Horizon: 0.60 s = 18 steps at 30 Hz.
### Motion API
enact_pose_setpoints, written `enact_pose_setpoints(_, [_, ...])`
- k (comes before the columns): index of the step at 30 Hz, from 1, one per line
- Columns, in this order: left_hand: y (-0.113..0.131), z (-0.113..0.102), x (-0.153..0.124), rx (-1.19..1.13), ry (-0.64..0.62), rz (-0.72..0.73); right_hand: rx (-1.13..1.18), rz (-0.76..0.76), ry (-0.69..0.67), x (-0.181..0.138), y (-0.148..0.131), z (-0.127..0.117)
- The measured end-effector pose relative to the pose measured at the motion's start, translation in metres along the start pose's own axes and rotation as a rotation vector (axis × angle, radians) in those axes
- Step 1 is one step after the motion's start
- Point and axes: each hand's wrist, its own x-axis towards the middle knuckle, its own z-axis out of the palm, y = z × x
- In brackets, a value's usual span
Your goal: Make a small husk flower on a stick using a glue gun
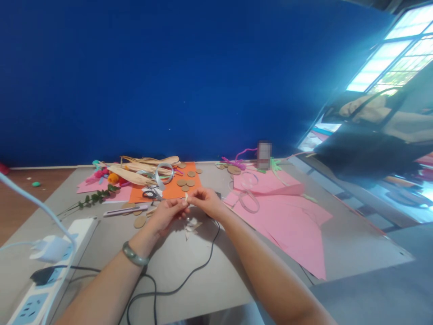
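Note:
Both hands meet over the middle of the table with their fingers closed. My left hand (169, 214) pinches a small pale piece (186, 197), and the fingertips of my right hand (207, 202) close on the same piece from the other side. What the piece is, I cannot make out; the fingers mostly cover it. Just below them lie whitish scraps (191, 225). Left of my hands are scissors (151, 194), a utility knife (125, 211) and a round wooden disc (140, 221). An orange sheet (171, 192) bearing several more discs lies behind.
Dried husks (145, 169) and a leafy green sprig (98, 197) lie back left. Pink paper (287, 216) spreads at right near a tape roll (249, 201). A power strip (81, 230) stands front left; a black cable (203, 266) loops below my hands. Another person's arm (402, 122) shows far right.

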Motion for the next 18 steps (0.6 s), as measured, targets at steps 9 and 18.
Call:
enact_pose_setpoints(9, [-0.0059,0.0027,0.0041,0.138,0.035,0.178,0.003,0.016,0.045,0.0002,0.003,0.0035])
enact_pose_setpoints(18, [-0.0072,0.0019,0.0046,0.167,0.061,0.204,0.222,0.08,0.106,0.0009,-0.0033,0.003])
